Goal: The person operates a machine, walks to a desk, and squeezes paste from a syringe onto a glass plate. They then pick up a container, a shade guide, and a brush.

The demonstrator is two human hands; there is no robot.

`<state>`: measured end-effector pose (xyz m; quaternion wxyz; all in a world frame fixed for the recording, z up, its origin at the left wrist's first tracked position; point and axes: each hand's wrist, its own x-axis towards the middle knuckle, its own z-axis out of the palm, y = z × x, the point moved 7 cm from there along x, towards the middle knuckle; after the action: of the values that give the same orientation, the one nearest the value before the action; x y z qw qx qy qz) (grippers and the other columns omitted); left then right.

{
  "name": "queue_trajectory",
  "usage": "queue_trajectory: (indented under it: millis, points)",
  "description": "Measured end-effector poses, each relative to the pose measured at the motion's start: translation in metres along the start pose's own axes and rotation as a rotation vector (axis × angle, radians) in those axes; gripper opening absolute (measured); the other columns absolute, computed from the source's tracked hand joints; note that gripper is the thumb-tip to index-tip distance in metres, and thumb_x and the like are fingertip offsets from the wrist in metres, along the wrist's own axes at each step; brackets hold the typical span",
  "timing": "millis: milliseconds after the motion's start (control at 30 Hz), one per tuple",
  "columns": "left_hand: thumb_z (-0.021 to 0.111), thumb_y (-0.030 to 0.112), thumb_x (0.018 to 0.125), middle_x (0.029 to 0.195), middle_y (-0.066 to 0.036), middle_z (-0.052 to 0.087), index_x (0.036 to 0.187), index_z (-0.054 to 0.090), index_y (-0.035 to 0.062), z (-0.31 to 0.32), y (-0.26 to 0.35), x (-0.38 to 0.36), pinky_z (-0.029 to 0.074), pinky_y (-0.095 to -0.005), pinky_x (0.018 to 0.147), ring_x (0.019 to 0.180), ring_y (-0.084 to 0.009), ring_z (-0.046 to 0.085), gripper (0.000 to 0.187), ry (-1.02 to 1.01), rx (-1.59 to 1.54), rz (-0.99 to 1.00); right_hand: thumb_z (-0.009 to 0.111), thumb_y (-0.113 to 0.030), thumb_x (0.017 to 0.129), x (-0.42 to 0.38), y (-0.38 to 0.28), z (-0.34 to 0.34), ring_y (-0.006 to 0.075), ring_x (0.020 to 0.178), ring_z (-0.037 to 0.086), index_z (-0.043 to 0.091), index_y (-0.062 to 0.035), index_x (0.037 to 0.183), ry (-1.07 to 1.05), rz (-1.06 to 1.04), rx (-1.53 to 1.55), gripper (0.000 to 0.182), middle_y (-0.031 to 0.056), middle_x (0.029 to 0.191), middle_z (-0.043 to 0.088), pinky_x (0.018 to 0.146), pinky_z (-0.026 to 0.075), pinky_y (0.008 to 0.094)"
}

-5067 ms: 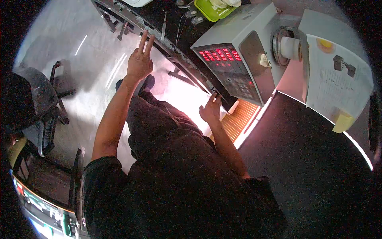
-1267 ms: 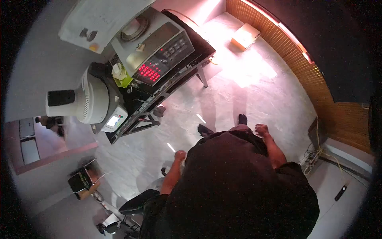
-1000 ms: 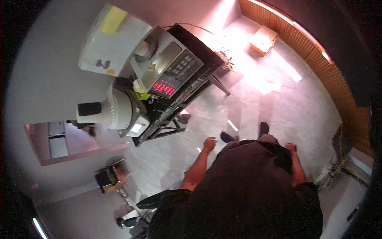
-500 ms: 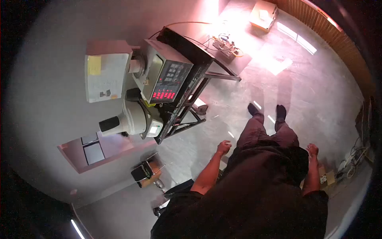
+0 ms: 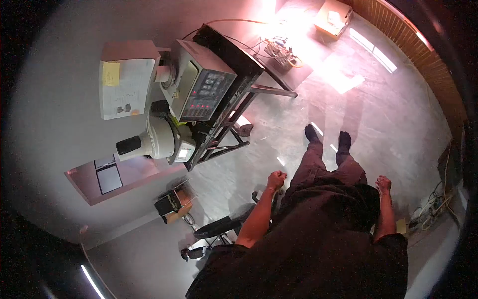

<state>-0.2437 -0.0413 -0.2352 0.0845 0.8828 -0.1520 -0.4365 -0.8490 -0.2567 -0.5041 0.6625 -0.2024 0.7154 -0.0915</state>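
Note:
My left hand (image 5: 277, 180) hangs beside my left hip with its fingers curled in, and nothing shows in it. On the other side of my body, my right hand (image 5: 383, 184) is held near the hip, its fingers also curled around nothing visible. Neither hand touches an object. The black chair (image 5: 219, 227) is the nearest thing to my left hand. Farther off on the left, a control box (image 5: 206, 94) with keys and red lights rests on a dark metal stand (image 5: 239, 107), beside a pale rounded device (image 5: 162, 138) with a small lit screen.
A sheet with a yellow note (image 5: 127, 89) is at the upper left. Equipment with cables (image 5: 281, 52) lies under bright light, near a cardboard box (image 5: 332, 19). Another box (image 5: 178, 207) stands at the lower left. Loose cables (image 5: 435, 207) lie at the right.
The view has shifted, so the stand and devices appear farther left and more of the black chair shows. Fewer red display segments are lit. My left hand's fingers look more tightly curled.

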Motion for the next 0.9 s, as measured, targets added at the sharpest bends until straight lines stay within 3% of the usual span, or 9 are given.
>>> queue_trajectory:
  millis: [167,367,567,667,700,800,900]
  points:
    - [0.067,0.032,0.085,0.075,-0.01,0.072,0.096,0.07,0.0039,0.0,0.013,-0.018,0.056,-0.0324,0.068,0.068,-0.018,0.071,0.03,0.011,-0.115,0.056,0.069,-0.022,0.089,0.0,-0.056,0.005,0.0193,0.076,0.067,0.067,-0.0103,0.118,0.023,-0.051,-0.02,0.032,0.0043,0.091,0.069,0.062,0.051,0.0357]
    - [0.07,0.029,0.088,0.078,-0.007,0.072,0.098,0.069,0.0035,0.021,-0.065,-0.025,0.057,-0.0324,0.065,0.068,-0.0158,0.068,0.027,-0.137,-0.383,-0.061,0.06,-0.032,0.094,-0.02,-0.103,0.02,0.0175,0.087,0.067,0.067,-0.0121,0.12,0.023,-0.12,-0.031,0.034,0.0017,0.102,0.069,0.07,0.05,0.0347]
    - [0.071,0.029,0.089,0.08,-0.007,0.072,0.1,0.069,0.004,0.023,-0.092,-0.023,0.056,-0.0319,0.065,0.07,-0.016,0.069,0.027,-0.143,-0.269,-0.108,0.063,-0.031,0.092,-0.021,-0.049,0.002,0.0161,0.083,0.067,0.067,-0.012,0.119,0.03,-0.034,0.027,0.033,0.0019,0.095,0.069,0.067,0.049,0.0311]
    - [0.07,0.031,0.089,0.08,-0.007,0.073,0.1,0.07,0.0051,0.021,-0.083,-0.006,0.056,-0.0311,0.066,0.071,-0.0157,0.07,0.028,-0.146,-0.213,-0.032,0.057,-0.027,0.093,0.03,0.043,-0.024,0.0235,0.071,0.063,0.062,-0.0054,0.119,-0.195,-0.226,-0.11,0.034,0.0074,0.095,0.066,0.054,0.05,0.0378]
    - [0.068,0.034,0.09,0.081,-0.009,0.075,0.1,0.07,0.006,0.012,-0.052,-0.016,0.056,-0.0305,0.068,0.072,-0.0154,0.071,0.03,-0.132,-0.187,-0.057,0.054,-0.027,0.093,0.011,0.053,-0.027,0.0257,0.065,0.059,0.061,-0.0039,0.111,-0.031,0.039,0.246,0.03,0.0081,0.093,0.061,0.048,0.047,0.039]
    - [0.066,0.033,0.09,0.082,-0.009,0.075,0.1,0.07,0.0058,0.005,-0.024,0.002,0.056,-0.0302,0.07,0.071,-0.0145,0.071,0.03,-0.12,-0.158,0.044,0.056,-0.027,0.091,0.028,0.104,-0.027,0.0263,0.063,0.058,0.062,-0.0032,0.106,-0.586,-0.073,0.844,0.029,0.0085,0.092,0.06,0.048,0.046,0.0373]
    - [0.066,0.026,0.09,0.083,-0.009,0.074,0.101,0.07,0.005,-0.009,0.013,0.001,0.057,-0.0305,0.072,0.073,-0.0149,0.071,0.024,-0.055,-0.229,0.085,0.059,-0.025,0.091,0.009,0.087,-0.024,0.0255,0.068,0.061,0.063,-0.0034,0.109,-0.208,-0.039,0.417,0.029,0.009,0.093,0.063,0.053,0.049,0.0371]
